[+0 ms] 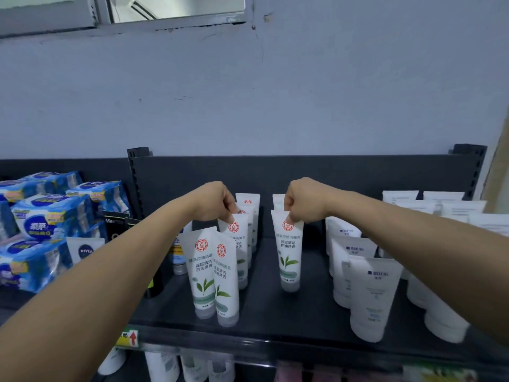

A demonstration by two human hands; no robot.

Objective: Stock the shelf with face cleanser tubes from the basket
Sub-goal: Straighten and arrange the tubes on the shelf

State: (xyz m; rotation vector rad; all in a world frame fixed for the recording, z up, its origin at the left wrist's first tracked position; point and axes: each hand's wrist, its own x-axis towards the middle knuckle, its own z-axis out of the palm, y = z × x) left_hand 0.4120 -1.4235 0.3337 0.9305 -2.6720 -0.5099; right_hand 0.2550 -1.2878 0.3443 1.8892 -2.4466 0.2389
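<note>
White face cleanser tubes with a red round logo and green leaves stand cap-down on the dark shelf. My left hand pinches the top edge of one tube in the left row. My right hand pinches the top of another tube, which stands alone in a second row with one tube behind it. Two more tubes stand at the front left. The basket is out of view.
White tubes with blue print fill the shelf's right side. Blue packs, a Nivea tube and black boxes sit left. A grey wall rises behind. A lower shelf holds more tubes.
</note>
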